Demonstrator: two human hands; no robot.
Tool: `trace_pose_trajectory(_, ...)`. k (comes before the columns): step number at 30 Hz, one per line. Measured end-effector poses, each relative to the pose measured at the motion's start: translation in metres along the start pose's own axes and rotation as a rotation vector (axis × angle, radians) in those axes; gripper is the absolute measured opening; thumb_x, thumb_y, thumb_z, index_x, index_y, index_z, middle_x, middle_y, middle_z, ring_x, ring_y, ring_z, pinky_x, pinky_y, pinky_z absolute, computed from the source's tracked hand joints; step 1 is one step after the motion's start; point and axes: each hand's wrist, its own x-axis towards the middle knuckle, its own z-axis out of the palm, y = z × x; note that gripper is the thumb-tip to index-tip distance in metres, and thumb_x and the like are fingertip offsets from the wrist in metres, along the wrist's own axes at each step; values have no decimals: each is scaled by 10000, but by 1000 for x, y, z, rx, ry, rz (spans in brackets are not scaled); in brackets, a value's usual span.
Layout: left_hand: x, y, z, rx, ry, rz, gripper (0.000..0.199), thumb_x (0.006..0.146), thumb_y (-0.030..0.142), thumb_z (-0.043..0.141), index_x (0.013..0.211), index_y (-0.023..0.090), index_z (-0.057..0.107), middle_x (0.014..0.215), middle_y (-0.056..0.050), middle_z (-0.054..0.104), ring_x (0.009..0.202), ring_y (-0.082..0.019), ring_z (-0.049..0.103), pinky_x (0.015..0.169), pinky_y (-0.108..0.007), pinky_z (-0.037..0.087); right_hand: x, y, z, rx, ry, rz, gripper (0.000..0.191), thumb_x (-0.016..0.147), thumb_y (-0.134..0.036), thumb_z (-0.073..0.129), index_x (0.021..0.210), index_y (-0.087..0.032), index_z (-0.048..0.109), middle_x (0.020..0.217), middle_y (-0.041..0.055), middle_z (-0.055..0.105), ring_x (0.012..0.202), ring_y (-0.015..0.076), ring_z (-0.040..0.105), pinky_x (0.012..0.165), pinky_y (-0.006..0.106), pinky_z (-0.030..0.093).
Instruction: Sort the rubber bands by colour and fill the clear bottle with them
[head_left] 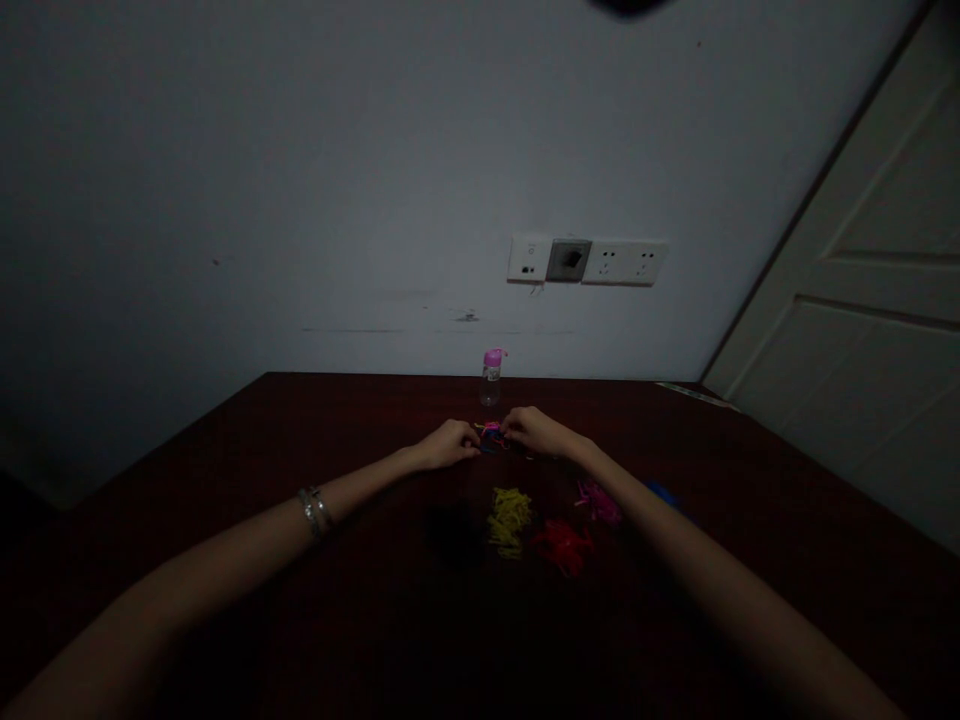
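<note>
A small tangle of coloured strands [492, 432], pink, blue and yellow, lies on the dark red table between my hands. At its left edge my left hand [448, 444] has its fingers closed together by a dark blue strand. My right hand [529, 428] pinches at the right edge of the tangle; what is between its fingertips is too small to make out. Nearer to me are a yellow pile [510, 520], a red pile [564, 546] and a magenta pile [598, 502] of similar strands. A blue pile [663, 492] is partly hidden behind my right forearm.
A clear bottle with a pink lid [491, 378] stands just beyond the tangle. The table [300, 420] meets a grey wall holding sockets [616, 263]. A pale panelled door [862, 330] is at the right.
</note>
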Motion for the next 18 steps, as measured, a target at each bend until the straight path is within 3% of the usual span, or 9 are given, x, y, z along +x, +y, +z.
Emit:
trace_pose_trajectory(3,2,-3,3,23,-14,69,190,709,139,546,859,134,663,758,-23,602,668,-106,520,616,-176,358,16,-4,5,-45,0,5,222,742,-100,480,858,-112,669,824,84,662,736,144,579,653,202,394)
trace_pose_trajectory(9,4,-2,7,80,1,133,174,720,114,504,811,142,650,848,-41,605,721,-117,534,642,-185,368,30,-3,11,-115,-109,46,244,696,-64,476,827,-118,674,727,67,663,634,129,566,555,189,359)
trace_pose_trajectory(14,7,0,9,71,7,95,170,723,164,532,858,139,632,819,-39,606,688,-116,533,620,-187,375,32,0,13,-103,-72,53,244,685,-63,462,812,-119,663,725,64,652,623,122,550,540,185,349)
trace_pose_trajectory(18,7,5,9,84,-16,126,192,752,211,525,898,172,643,902,-42,610,774,-134,550,669,-195,386,28,4,9,5,12,85,256,669,-61,464,850,-107,640,715,43,639,605,100,536,537,168,361)
